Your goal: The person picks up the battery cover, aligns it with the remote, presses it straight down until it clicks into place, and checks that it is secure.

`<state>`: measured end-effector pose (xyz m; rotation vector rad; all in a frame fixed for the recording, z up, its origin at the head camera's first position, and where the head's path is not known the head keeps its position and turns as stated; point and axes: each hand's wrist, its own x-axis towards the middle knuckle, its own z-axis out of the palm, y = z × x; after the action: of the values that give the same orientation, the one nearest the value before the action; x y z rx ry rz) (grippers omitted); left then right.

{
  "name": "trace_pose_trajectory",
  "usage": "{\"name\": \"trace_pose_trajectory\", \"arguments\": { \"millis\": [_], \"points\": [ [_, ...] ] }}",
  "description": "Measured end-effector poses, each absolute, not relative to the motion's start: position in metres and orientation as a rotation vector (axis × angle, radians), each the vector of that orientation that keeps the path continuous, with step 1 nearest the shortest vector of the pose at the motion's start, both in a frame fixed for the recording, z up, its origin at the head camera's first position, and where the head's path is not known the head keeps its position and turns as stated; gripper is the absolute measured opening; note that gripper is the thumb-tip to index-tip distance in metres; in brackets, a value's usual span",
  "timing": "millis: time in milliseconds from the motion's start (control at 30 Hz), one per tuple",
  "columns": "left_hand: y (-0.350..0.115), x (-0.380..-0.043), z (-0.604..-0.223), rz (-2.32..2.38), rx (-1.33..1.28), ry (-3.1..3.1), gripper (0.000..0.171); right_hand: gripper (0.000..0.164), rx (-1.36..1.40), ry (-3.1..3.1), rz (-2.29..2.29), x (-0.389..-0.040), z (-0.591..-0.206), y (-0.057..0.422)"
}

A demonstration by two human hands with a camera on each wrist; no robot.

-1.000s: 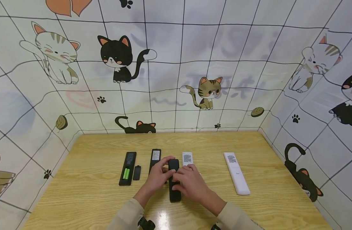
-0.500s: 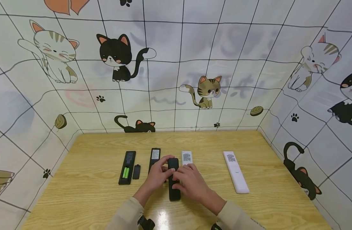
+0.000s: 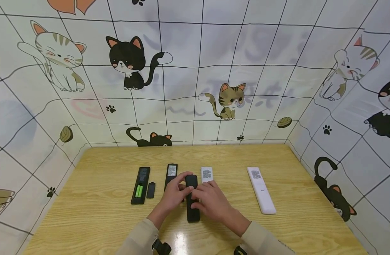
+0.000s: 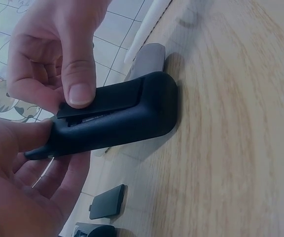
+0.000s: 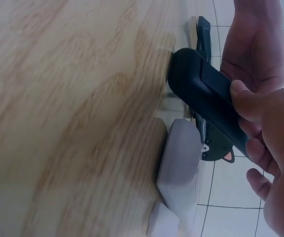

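Note:
A black remote control (image 3: 193, 215) is held low over the table, its back turned up. My left hand (image 3: 173, 193) grips its far end, with the thumb on one side and fingers beneath in the left wrist view. My right hand (image 3: 211, 199) pinches the remote's battery cover (image 4: 113, 97), thumb on top of it and a finger at its end. That cover sits tilted, with a dark gap showing along one side. Whether batteries lie under it is hidden. The rounded end of the remote points toward the wearer.
Left of the hands lies a black remote (image 3: 144, 175) with two green batteries (image 3: 139, 191) exposed, beside a loose battery cover (image 3: 151, 190). Behind the hands are another black remote (image 3: 171, 171) and a partly hidden white remote (image 3: 207, 173). A longer white remote (image 3: 262, 193) lies to the right.

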<state>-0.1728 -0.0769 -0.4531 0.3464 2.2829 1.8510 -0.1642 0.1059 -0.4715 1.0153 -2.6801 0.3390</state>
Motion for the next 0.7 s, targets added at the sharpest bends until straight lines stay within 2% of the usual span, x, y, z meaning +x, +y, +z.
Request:
{"name": "trace_pose_trajectory", "arguments": {
  "millis": [267,533,700],
  "points": [
    [-0.077,-0.173,-0.455,1.839,0.342,2.294,0.045,0.025,0.997,-2.684,0.318,-0.163,-0.474,0.105],
    [-0.078,-0.185,-0.485,1.86,0.329,2.296,0.047,0.028,0.965,-2.641,0.281,-0.162,-0.476,0.106],
    [-0.078,-0.188,-0.489,1.864,0.337,2.29,0.046,0.027,0.961,-2.642,0.275,-0.162,-0.476,0.106]
  ]
}}
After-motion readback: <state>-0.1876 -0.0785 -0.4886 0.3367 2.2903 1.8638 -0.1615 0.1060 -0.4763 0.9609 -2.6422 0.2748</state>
